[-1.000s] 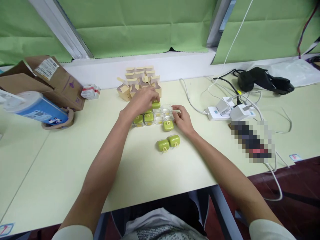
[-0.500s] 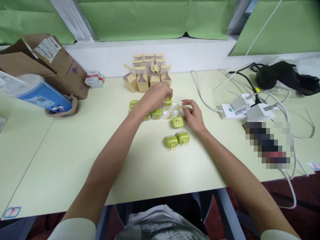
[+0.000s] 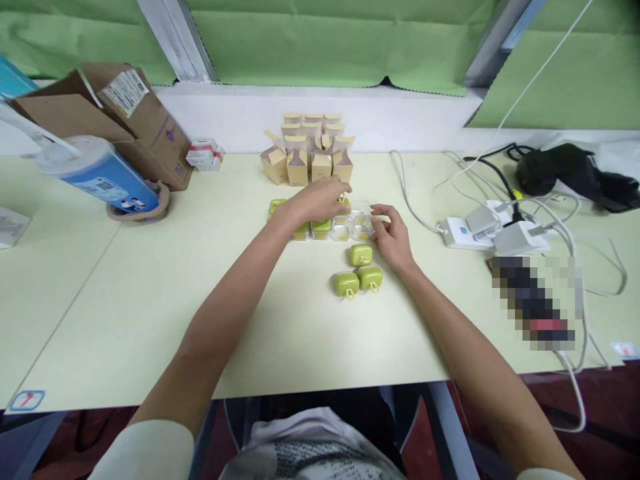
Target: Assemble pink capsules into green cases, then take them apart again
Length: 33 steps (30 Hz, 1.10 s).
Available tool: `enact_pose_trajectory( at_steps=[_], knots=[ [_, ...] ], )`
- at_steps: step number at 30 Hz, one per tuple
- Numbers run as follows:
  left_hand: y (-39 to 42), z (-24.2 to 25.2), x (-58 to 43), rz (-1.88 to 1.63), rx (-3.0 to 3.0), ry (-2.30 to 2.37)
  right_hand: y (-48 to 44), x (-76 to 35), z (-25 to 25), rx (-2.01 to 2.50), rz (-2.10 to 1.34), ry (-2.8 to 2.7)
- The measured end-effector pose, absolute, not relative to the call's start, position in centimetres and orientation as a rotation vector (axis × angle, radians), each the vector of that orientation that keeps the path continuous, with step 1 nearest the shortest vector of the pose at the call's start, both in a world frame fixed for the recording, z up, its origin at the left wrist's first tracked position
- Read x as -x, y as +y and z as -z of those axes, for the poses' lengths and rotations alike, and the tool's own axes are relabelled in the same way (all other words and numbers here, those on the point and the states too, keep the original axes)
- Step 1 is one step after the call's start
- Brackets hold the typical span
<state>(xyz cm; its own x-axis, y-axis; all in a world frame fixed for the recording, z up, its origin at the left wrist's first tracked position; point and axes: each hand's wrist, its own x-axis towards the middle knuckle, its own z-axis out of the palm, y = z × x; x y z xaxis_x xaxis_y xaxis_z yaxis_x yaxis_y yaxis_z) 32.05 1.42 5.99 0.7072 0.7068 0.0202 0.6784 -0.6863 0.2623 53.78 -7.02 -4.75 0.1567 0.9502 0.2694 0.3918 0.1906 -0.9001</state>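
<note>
Several small clear plastic boxes (image 3: 341, 231) stand in two rows at the middle of the table; some are topped by glossy green lids (image 3: 321, 225). My left hand (image 3: 323, 199) reaches over the back row with its fingers closed round a green lid (image 3: 344, 208) that has a pale yellow loop. At the right end of the rows, my right hand (image 3: 393, 237) curls its thumb and forefinger against an uncovered clear box (image 3: 362, 229). In front of the rows lie a single green lid (image 3: 361, 255) and two side by side, a left lid (image 3: 347, 285) and a right lid (image 3: 371, 279), with loops showing.
Several open kraft boxes (image 3: 298, 167) stand behind the rows. At left are a cardboard box (image 3: 155, 150), a blue cup (image 3: 113, 183) and small white-red boxes (image 3: 204, 155). A white power strip (image 3: 460, 233) with cables and a blurred-out object (image 3: 533, 300) lie at right.
The view has shifted slightly. Both hands keep nearly the same places at the clear boxes; my left fingers have come down a little on the green lid in the back row.
</note>
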Motion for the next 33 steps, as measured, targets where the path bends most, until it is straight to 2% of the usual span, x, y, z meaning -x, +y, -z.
enact_pose_trajectory(
  at_steps=[3, 18, 25, 30, 33],
  knots=[
    [1.5, -6.0, -31.9, -0.097, -2.659, 1.113, -7.1, -53.8, 4.6, 1.4, -0.681, -1.424],
    [2.0, -4.8, -31.8, -0.265, -2.614, 1.132, -7.0, -53.8, 4.8, 1.363, -0.701, -1.419],
    [2.3, -4.6, -31.8, -0.22, -2.584, 1.138, -6.6, -54.3, 5.6, 1.354, -0.662, -1.486],
    [-0.3, -8.2, -31.5, -0.451, -2.649, 0.971, -6.9, -54.0, 5.1, 1.335, -0.688, -1.468],
    [-5.0, -11.6, -32.0, -0.268, -2.654, 0.831, -7.3, -53.9, 4.6, 1.337, -0.687, -1.467]
  ],
)
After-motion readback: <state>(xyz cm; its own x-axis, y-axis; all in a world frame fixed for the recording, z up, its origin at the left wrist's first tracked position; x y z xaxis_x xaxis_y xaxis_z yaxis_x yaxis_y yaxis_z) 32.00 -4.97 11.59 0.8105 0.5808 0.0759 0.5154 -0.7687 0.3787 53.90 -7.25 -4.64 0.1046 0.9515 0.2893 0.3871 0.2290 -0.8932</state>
